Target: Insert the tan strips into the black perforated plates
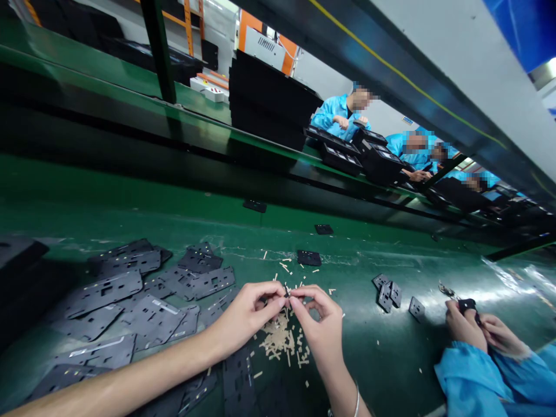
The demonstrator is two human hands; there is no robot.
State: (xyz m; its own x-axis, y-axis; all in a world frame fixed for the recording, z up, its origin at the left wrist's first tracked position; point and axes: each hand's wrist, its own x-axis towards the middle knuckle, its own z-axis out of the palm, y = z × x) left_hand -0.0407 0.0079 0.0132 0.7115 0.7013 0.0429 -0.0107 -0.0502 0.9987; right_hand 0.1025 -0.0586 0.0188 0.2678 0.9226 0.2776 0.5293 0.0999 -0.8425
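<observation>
My left hand (263,304) and my right hand (319,313) meet over the green bench, thumbs and forefingers pinched together. Between their fingertips is a small dark piece (286,293), too small and too covered to name. Just below the hands lies a heap of small beige strips (280,339), with more strips scattered around it. To the left, many flat black plates with cut-outs (152,318) overlap in a loose pile. One small black plate (308,258) rests right behind my hands.
Two more small black plates (324,229) (254,205) lie farther back. Several small dark plates (386,292) sit to the right, near a co-worker's hands (482,327) holding a black object. Behind, a raised shelf edge (195,153) crosses the bench, with black trays (343,159) and people in blue beyond.
</observation>
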